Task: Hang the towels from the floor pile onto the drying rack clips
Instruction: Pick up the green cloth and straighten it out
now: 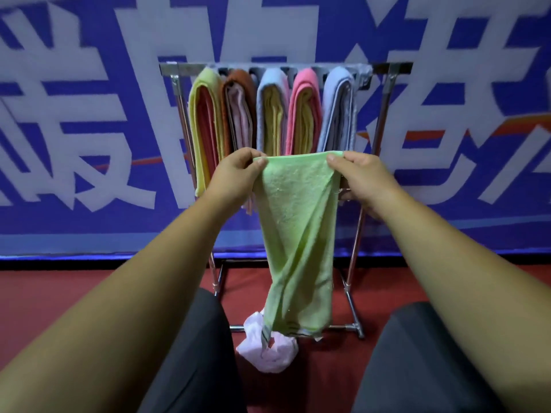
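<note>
In front of the drying rack (393, 68), about level w/ the bottom ends of the hung towels, both hands hold up a green towel (298, 234) by its top edge. Left hand (235, 171) pinches the top-left corner btwn thumb and curled fingers. Right hand (362, 177) pinches the top-right corner the same way, thumb on the near side, other fingers curled behind the cloth. The top edge is pulled nearly straight btwn them. The rest hangs down w/ a slight twist, and its striped bottom hem overlaps a crumpled pale pink towel (268, 353) on the red floor (59, 293), near the rack's front base bar; can't tell if they touch. On the rack's top rail five folded bundles hang side by side, L to R: yellow (205, 114), brown (241, 84), light blue (269, 84), pink (304, 84), grey-blue (338, 114), most w/ a second colour inside the fold. Clips too blurred to make out. Behind is a blue banner (89, 228) w/ big white characters. Dark trouser legs (202, 353) flank the pink towel at the bottom edge.
</note>
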The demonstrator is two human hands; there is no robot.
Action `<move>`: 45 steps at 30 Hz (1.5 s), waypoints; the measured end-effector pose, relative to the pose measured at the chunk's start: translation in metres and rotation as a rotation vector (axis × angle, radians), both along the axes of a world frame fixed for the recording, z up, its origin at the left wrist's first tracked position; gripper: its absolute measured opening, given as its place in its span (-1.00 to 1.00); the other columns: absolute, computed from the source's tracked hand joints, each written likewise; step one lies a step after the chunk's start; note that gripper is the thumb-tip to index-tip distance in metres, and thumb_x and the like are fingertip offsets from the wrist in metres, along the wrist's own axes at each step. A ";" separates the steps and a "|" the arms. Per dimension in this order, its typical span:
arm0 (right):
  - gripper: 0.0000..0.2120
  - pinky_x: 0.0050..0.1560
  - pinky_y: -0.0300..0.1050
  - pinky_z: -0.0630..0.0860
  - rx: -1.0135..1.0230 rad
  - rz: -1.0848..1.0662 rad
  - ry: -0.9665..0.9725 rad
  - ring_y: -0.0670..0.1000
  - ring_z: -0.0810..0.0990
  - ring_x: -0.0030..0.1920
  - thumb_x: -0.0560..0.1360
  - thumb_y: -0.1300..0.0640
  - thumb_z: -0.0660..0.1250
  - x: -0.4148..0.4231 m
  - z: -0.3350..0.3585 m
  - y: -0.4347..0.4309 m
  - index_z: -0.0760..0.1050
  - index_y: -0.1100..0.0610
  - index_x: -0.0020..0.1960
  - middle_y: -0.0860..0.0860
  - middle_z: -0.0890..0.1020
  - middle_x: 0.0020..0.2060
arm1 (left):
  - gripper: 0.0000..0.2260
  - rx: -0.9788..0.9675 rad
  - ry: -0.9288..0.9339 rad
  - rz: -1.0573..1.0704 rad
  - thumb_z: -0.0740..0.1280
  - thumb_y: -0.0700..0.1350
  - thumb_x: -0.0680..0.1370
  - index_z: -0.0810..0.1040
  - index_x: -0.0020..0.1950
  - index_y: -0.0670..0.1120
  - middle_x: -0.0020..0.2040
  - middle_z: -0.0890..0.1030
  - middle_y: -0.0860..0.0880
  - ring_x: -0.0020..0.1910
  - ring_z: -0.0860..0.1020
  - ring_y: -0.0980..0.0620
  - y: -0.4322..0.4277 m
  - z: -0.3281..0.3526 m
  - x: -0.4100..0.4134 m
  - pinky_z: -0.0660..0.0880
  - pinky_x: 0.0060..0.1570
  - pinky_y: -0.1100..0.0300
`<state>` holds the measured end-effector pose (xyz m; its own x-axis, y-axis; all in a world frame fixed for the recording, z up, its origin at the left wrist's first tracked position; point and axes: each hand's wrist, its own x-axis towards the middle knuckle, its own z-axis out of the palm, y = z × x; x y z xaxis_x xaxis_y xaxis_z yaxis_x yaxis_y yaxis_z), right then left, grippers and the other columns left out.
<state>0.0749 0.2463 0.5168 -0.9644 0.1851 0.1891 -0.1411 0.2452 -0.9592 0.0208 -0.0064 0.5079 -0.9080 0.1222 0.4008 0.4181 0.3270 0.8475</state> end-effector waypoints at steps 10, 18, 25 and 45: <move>-0.83 0.01 0.10 0.66 -0.217 0.067 0.167 0.10 0.71 -0.06 0.63 0.10 0.39 0.020 0.124 -0.019 0.74 0.12 0.10 0.07 0.73 -0.10 | -0.86 0.009 0.202 0.063 0.38 0.01 0.67 0.73 0.14 0.09 0.03 0.70 0.14 0.11 0.63 0.09 -0.009 0.138 0.023 0.61 0.23 -0.07; -0.73 -0.08 0.00 0.71 -0.232 0.146 0.193 0.04 0.77 -0.05 0.67 0.05 0.41 0.024 0.154 -0.023 0.68 0.20 0.26 0.09 0.78 0.00 | -0.84 0.021 0.229 0.069 0.34 -0.06 0.70 0.74 0.11 0.06 0.00 0.72 0.10 0.04 0.65 0.09 -0.021 0.175 0.028 0.66 0.18 -0.08; -0.73 0.13 0.20 0.71 -0.234 0.123 0.166 0.11 0.77 0.06 0.65 0.02 0.43 0.015 0.153 -0.022 0.68 0.17 0.25 0.12 0.78 0.07 | -0.80 -0.034 0.240 0.084 0.30 -0.07 0.72 0.74 0.16 0.08 0.06 0.71 0.09 0.09 0.66 0.05 -0.026 0.179 0.027 0.68 0.05 0.07; -0.72 0.10 0.16 0.72 -0.273 -0.086 -0.067 0.10 0.78 0.02 0.61 0.06 0.45 -0.005 0.121 -0.063 0.60 0.14 0.28 0.07 0.76 0.06 | -0.86 -0.091 0.101 0.388 0.41 -0.13 0.44 0.71 -0.27 -0.13 -0.36 0.63 -0.09 -0.35 0.62 -0.06 0.003 0.148 0.020 0.59 -0.33 0.13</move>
